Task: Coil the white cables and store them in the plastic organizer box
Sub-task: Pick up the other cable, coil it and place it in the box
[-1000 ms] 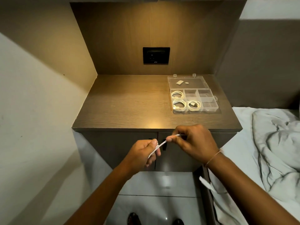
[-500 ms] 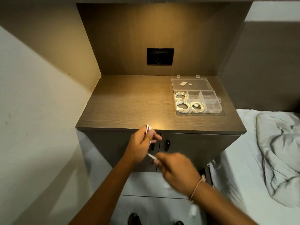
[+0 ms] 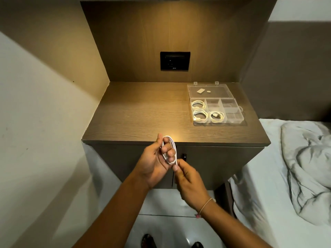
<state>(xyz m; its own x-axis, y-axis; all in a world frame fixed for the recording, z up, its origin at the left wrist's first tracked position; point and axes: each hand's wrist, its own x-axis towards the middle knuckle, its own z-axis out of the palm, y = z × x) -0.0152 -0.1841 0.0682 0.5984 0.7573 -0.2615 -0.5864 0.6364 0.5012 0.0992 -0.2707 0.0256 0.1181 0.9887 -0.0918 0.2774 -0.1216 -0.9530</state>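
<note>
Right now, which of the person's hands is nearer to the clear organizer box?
The right hand, though both sit off the cabinet's front edge. The left hand is farther left of the organizer box.

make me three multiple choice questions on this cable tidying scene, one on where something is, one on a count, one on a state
1. Where on the wooden cabinet top does the plastic organizer box sit?
A. back right
B. front left
C. dead centre

2. How many compartments of the box already hold a coiled white cable?
A. one
B. three
C. five

3. What is the state of the box's lid?
A. shut and latched
B. taken off and lying on the bed
C. open, lying flat behind the compartments

Answers:
1. A, the box lies toward the back right, near the bed.
2. B, coils fill three compartments: one behind and two in front, while the others look empty.
3. C, the clear lid lies flat toward the wall.

Meanwhile the left hand holds the loops of a white cable and the right hand pinches its lower end.
</note>
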